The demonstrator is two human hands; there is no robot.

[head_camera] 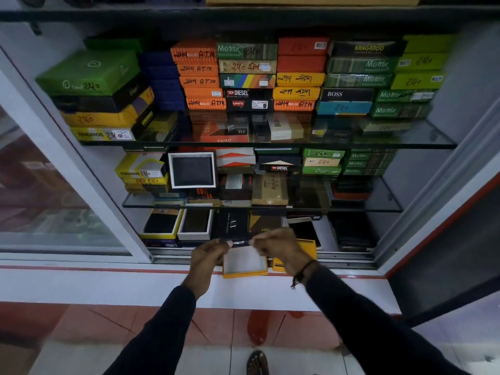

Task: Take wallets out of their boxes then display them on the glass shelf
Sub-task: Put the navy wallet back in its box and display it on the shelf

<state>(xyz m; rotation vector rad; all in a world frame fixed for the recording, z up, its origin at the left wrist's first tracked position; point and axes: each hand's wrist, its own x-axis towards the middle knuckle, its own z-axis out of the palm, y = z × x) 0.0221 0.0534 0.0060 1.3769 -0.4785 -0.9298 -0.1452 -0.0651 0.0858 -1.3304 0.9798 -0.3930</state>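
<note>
My left hand (209,253) and my right hand (281,249) together pinch a dark wallet (239,242) with a silver zipper, held edge-on between them. Just below the wallet sits an open yellow box (244,263) with a white inside, at the cabinet's sill. Its yellow lid (307,246) with black stripes lies behind my right hand. Two glass shelves (270,144) (378,204) above carry stacks of wallet boxes. On the middle shelf a dark wallet stands upright in a white open box (192,170).
The bottom level holds two open boxes with dark wallets (162,226) (196,223), a black A|X box (232,224), a phone (304,230) and dark wallets at the right (351,232). A sliding glass door (54,198) is at left. My foot (257,362) stands on the tiled floor.
</note>
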